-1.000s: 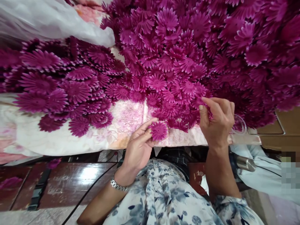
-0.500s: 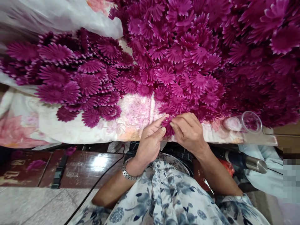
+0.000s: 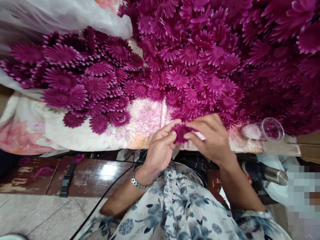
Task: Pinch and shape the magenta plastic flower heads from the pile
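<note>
Near the table's front edge, my left hand (image 3: 161,148) pinches a small magenta artificial flower (image 3: 181,133) between thumb and fingers. Just right of that flower is my right hand (image 3: 215,141), slightly blurred, its thumb and index finger spread apart by the petals. I see nothing held between them. Beyond both hands, a big heap of the same magenta flower pieces (image 3: 178,78) spreads over the table, and stacks of them (image 3: 95,88) lie to the left.
A floral cloth (image 3: 110,141) covers the table. At the right lie a clear plastic cup (image 3: 273,130) and a flask (image 3: 276,176) below the edge. White plastic sheeting (image 3: 100,18) is at the back left. A brown bench (image 3: 92,175) stands below, crossed by a black cable (image 3: 110,191).
My right hand has pulled back to the right from the flower, and its fingers have spread. My left hand keeps the flower in nearly the same spot. The view has shifted slightly.
</note>
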`<control>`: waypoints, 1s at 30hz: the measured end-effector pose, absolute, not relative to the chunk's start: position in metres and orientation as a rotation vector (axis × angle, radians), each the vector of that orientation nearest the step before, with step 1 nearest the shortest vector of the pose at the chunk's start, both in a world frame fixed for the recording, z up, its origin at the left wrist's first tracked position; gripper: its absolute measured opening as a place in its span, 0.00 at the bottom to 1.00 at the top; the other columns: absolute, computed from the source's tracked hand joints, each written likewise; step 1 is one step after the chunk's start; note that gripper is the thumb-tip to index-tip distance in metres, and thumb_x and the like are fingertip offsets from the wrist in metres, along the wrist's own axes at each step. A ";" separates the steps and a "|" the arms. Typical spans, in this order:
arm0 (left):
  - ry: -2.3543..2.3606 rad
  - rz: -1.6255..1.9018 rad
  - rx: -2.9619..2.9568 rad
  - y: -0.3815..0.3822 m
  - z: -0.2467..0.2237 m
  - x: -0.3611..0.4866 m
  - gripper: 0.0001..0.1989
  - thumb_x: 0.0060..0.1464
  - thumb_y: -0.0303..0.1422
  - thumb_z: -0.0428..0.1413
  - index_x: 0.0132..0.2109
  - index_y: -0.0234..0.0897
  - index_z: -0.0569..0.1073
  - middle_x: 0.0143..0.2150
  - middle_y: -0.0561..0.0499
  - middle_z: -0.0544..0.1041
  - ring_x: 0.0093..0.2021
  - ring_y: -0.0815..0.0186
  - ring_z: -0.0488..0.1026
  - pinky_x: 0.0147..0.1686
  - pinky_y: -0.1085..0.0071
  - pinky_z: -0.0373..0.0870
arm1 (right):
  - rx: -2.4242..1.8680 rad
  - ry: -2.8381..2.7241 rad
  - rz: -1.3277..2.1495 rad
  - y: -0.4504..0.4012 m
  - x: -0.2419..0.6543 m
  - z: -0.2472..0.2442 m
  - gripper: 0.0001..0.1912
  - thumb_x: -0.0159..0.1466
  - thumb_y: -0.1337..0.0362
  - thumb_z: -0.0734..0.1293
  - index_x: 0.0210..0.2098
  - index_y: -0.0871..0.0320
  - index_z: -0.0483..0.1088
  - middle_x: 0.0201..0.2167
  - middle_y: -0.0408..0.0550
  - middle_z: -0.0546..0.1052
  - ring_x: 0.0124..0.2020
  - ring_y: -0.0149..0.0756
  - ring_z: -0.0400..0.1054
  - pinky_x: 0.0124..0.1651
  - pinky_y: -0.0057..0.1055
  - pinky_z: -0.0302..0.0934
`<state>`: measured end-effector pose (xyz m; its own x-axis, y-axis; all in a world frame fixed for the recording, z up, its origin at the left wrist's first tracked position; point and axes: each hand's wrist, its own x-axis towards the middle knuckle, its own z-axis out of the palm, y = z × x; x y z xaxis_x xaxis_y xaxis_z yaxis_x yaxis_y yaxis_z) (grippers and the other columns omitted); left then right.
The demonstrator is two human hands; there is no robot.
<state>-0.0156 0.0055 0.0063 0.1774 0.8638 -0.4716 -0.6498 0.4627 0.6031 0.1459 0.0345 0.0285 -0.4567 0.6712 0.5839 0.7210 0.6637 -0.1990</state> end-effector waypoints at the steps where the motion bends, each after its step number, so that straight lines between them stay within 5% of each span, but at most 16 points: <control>1: 0.862 1.084 0.289 0.005 0.005 -0.015 0.21 0.44 0.30 0.62 0.48 0.34 0.76 0.32 0.50 0.77 0.29 0.70 0.70 0.30 0.73 0.68 | -1.022 -2.279 0.012 0.031 0.139 0.024 0.03 0.62 0.65 0.66 0.34 0.58 0.70 0.29 0.46 0.73 0.32 0.33 0.64 0.38 0.32 0.60; 9: 0.834 1.186 0.393 -0.001 -0.002 -0.009 0.17 0.44 0.30 0.64 0.45 0.37 0.79 0.40 0.48 0.80 0.46 0.65 0.72 0.49 0.72 0.65 | -1.059 -2.280 -0.030 0.021 0.126 0.004 0.03 0.62 0.70 0.63 0.31 0.58 0.66 0.27 0.48 0.72 0.33 0.35 0.63 0.37 0.33 0.59; 18: 0.929 1.173 0.355 -0.002 0.004 -0.016 0.21 0.43 0.28 0.63 0.47 0.35 0.78 0.34 0.49 0.80 0.29 0.73 0.70 0.32 0.77 0.66 | -1.496 -1.826 -0.562 0.056 0.184 0.031 0.06 0.63 0.64 0.63 0.30 0.59 0.68 0.28 0.48 0.70 0.32 0.36 0.61 0.38 0.36 0.54; 23: 0.932 1.144 0.293 0.004 0.006 -0.015 0.21 0.41 0.25 0.62 0.47 0.33 0.78 0.30 0.50 0.78 0.26 0.75 0.68 0.26 0.80 0.63 | -1.515 -1.945 -0.558 0.051 0.182 0.034 0.12 0.61 0.60 0.66 0.42 0.58 0.72 0.37 0.52 0.74 0.38 0.39 0.65 0.43 0.38 0.57; 30: 0.877 1.103 0.284 0.003 0.005 -0.011 0.18 0.42 0.29 0.62 0.44 0.35 0.78 0.32 0.50 0.78 0.29 0.69 0.71 0.31 0.73 0.69 | -1.133 -2.306 0.200 0.022 0.130 0.012 0.05 0.64 0.64 0.63 0.34 0.58 0.69 0.30 0.48 0.73 0.33 0.34 0.64 0.39 0.33 0.60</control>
<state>-0.0113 0.0035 0.0047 0.1664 0.8652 -0.4730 -0.6561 0.4552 0.6019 0.1301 0.0220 0.0117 -0.4882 0.7672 0.4160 0.6841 0.6324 -0.3634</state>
